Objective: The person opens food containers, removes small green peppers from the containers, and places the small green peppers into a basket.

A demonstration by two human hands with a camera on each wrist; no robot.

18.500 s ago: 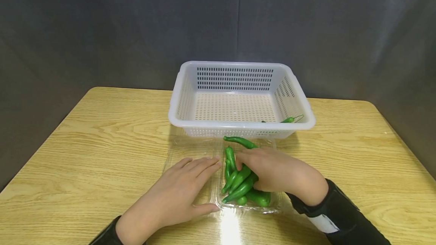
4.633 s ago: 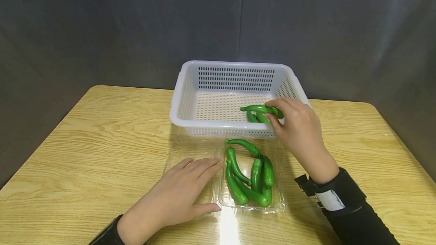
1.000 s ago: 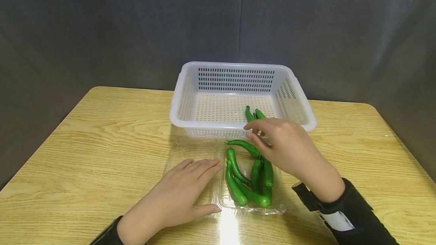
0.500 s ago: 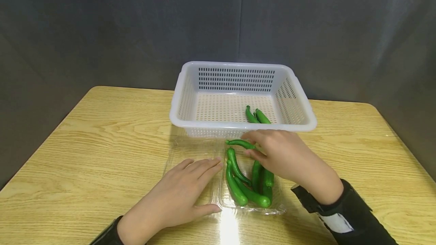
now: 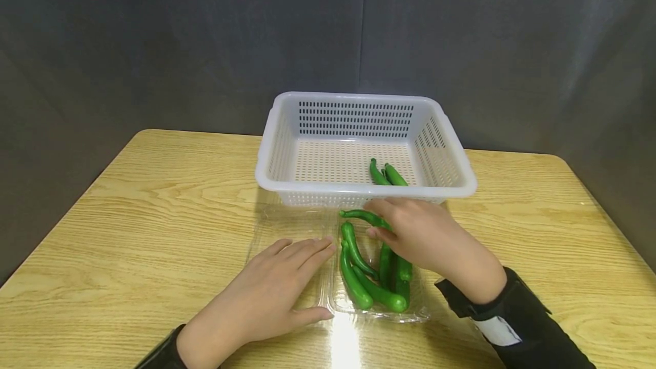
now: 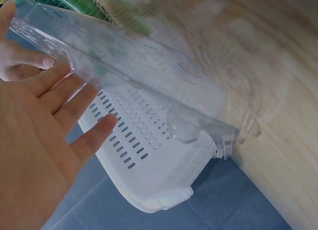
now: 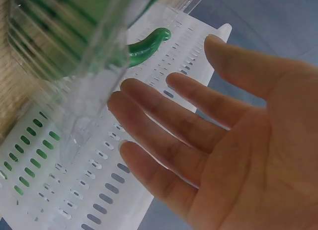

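Several green chili peppers (image 5: 355, 286) lie in one half of a clear plastic clamshell container (image 5: 292, 222) that is spread flat on the table. My right hand (image 5: 417, 238) hangs over the back right of these peppers, palm down. In the right wrist view its fingers are loosely spread with nothing between them, and a curved pepper (image 7: 149, 48) shows past the clear wall. My left hand (image 5: 261, 295) lies flat with straight fingers, fingertips at the container's middle fold. Those fingertips meet the clear plastic edge in the left wrist view.
Right behind the container stands a white perforated basket (image 5: 353, 188). A few green peppers (image 5: 378, 172) lie inside at its front right, partly hidden by the near rim. A dark cloth backdrop (image 5: 328, 27) hangs behind the wooden table (image 5: 179, 198).
Earlier, my right hand held a pepper over the basket; since then it has come back, lowering to the container's peppers. Fewer peppers lie there than at first. The left hand has stayed put.
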